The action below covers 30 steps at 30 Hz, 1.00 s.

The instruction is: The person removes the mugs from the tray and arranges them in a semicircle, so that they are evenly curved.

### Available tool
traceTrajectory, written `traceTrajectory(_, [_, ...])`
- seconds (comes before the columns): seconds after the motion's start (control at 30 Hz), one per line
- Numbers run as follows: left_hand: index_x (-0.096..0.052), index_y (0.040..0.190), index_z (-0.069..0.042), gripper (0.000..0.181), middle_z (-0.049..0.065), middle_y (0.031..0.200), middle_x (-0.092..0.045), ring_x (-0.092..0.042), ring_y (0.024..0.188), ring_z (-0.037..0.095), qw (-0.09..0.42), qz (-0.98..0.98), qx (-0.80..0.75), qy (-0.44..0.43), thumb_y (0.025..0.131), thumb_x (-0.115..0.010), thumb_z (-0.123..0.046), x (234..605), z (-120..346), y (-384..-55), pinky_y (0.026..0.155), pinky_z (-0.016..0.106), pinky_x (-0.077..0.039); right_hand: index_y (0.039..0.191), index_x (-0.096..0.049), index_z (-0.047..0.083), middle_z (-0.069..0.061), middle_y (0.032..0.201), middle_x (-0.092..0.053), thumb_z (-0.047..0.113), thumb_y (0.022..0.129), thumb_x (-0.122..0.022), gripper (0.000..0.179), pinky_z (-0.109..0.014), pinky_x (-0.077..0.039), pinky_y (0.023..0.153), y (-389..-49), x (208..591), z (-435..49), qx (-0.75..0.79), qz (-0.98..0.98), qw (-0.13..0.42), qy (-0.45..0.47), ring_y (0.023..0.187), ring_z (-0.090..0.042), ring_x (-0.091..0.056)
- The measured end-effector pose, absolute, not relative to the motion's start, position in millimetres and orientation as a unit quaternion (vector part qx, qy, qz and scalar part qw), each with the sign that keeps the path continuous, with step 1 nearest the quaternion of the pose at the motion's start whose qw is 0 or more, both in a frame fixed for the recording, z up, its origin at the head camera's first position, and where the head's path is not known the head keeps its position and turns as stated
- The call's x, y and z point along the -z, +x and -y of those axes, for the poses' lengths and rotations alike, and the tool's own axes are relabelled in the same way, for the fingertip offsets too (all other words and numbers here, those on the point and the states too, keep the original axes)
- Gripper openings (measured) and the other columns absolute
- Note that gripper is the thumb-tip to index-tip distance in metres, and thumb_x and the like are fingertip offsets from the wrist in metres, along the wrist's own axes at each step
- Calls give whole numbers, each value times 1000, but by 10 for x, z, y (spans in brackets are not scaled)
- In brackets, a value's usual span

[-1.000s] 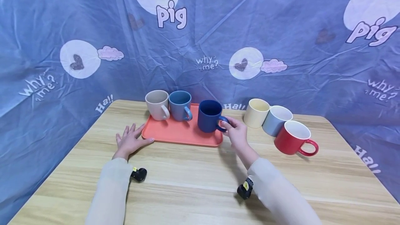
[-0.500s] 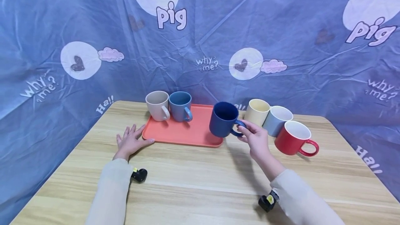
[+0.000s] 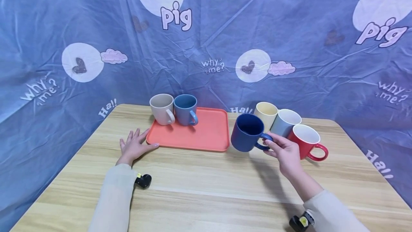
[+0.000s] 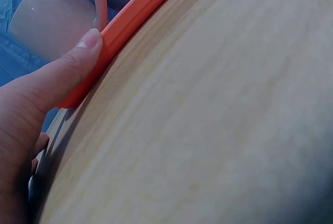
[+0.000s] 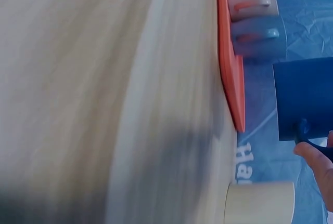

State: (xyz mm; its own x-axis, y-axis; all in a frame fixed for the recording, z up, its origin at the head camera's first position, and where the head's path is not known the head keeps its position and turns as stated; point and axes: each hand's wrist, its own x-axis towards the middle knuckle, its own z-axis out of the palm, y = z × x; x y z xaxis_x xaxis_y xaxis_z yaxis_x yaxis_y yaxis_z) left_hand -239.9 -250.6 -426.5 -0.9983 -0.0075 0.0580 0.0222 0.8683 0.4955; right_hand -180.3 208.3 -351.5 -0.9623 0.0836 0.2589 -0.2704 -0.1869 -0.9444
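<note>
A navy blue mug (image 3: 246,137) hangs above the table just right of the coral tray (image 3: 199,139). My right hand (image 3: 285,153) pinches its handle between thumb and fingers, and the right wrist view shows the mug (image 5: 304,99) raised off the wood. At the tray's left front corner lies my left hand (image 3: 133,148), fingers spread, with the thumb touching the tray rim (image 4: 130,18) in the left wrist view. On the tray's left end stand a light grey mug (image 3: 160,108) and a teal blue mug (image 3: 184,110), side by side, handles toward the front right.
To the right on the wooden table (image 3: 193,189) stand a cream mug (image 3: 266,112), a pale blue mug (image 3: 287,121) and a red mug (image 3: 307,140) with a white inside, close behind my right hand. A printed blue cloth (image 3: 206,38) hangs behind the table.
My right hand has carried the navy mug from over the tray's right end, rightward and toward me, past the tray's edge. The left hand and the other mugs have stayed put.
</note>
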Motion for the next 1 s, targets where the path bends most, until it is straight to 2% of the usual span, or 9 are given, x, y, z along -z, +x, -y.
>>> traceTrajectory(0.13, [-29,136,-17,94,25,138,-12,2,124,43,30,965,259,-3,62,-54,-70,4267,2506,-2398,86,62,14,93,-66,3,-3,80,-65,-9,79,-56,22,-30,-49,59,-1742,3597,-2252,-764,627,113,103,73,-13,-62])
traceTrajectory(0.2, [-29,136,-17,94,25,138,-12,2,124,43,30,965,260,-3,62,-54,-69,4268,2506,-2398,86,63,14,100,-63,-3,-4,83,-65,-7,79,-57,22,-32,-49,59,-1739,3694,-2371,-756,635,113,114,75,-14,-62])
traceTrajectory(0.37, [-29,136,-17,94,25,138,-12,1,124,43,28,966,257,-3,63,-54,-69,4271,2508,-2399,86,63,14,112,-49,-13,-11,91,-63,-7,79,-57,34,-37,-48,61,-1852,4149,-2796,-755,633,117,123,80,-21,-61])
traceTrajectory(0.47, [-29,136,-16,94,25,138,-12,2,124,43,28,966,257,-3,63,-54,-70,4269,2510,-2400,86,63,14,112,-49,-13,-13,92,-62,-7,79,-56,34,-39,-47,61,-1861,4325,-2993,-753,638,116,109,81,-23,-60])
traceTrajectory(0.83, [-29,136,-17,93,25,138,-11,3,124,43,26,966,257,-4,63,-54,-69,4264,2496,-2403,86,62,15,113,-46,-15,-13,95,-62,-5,81,-55,35,-37,-47,64,-1571,4323,-3360,-753,635,93,144,84,-22,-60])
traceTrajectory(1.0, [-28,136,-17,94,25,139,-10,4,124,42,25,966,258,-3,63,-53,-70,4282,2515,-2413,86,62,16,111,-52,-11,-11,94,-63,-9,81,-52,30,-36,-47,64,-1408,4213,-3379,-761,623,97,154,84,-20,-61])
